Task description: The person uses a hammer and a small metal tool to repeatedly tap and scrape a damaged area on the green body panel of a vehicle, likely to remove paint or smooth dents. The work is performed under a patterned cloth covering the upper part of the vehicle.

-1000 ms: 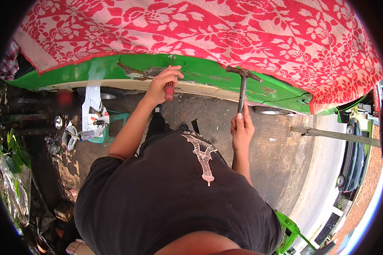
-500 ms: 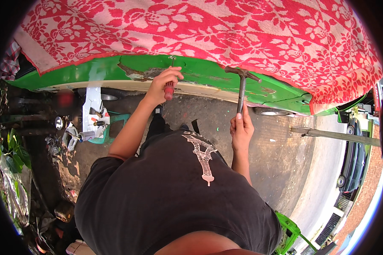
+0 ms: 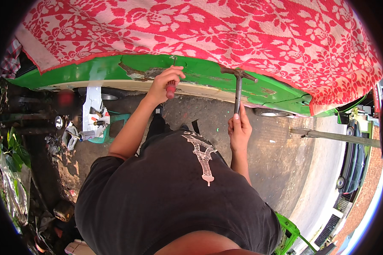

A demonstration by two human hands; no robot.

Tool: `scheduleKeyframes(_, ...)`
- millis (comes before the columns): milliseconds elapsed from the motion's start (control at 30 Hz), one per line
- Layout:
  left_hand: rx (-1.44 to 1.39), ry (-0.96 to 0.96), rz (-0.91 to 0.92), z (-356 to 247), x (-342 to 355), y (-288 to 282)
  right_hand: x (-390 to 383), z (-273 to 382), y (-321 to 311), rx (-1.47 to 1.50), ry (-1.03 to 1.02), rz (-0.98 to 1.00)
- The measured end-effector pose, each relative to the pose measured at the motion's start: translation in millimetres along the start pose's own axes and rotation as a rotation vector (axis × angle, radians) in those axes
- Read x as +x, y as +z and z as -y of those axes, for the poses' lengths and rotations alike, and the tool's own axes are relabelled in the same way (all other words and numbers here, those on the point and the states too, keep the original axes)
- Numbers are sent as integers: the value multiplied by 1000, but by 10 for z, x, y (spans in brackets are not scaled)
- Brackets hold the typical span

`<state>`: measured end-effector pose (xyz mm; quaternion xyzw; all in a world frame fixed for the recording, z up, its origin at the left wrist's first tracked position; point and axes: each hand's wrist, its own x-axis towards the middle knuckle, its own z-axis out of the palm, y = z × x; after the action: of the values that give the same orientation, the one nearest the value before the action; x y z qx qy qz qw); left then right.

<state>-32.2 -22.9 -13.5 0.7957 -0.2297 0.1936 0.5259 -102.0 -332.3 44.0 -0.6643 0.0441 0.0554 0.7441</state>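
Observation:
My left hand grips a red-handled screwdriver, its metal shaft upright against the green vehicle body, beside a peeling, rusty patch. My right hand is closed on the lower end of a steel hammer. The hammer's head lies to the right of the screwdriver, close to the panel's upper edge, where a red-and-cream floral blanket drapes over the body; I cannot tell if it touches. The screwdriver's tip is too small to make out clearly.
At left, a teal plastic stool bears a white sheet with small tools and a spray can. A metal post juts in from the right over the pavement. Beyond it stands a dark car; leafy plants are at far left.
My right hand and the hammer have shifted a little leftward, nearer the screwdriver. My left hand and screwdriver have moved very slightly right, their grip unchanged.

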Motion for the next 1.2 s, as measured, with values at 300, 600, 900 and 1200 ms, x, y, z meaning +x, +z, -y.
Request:
scheduleKeyframes(300,-20,-11,2,-5,8,5,-19,10,6,-24,-9,2)
scheduleKeyframes(600,-7,-1,-1,-62,40,-2,-46,20,6,-40,4,-3)
scheduleKeyframes(900,-31,-212,-28,-210,221,68,-35,201,133,-520,-780,248)
scheduleKeyframes(1200,-179,-350,35,-268,456,-36,53,324,274,-767,-787,293)
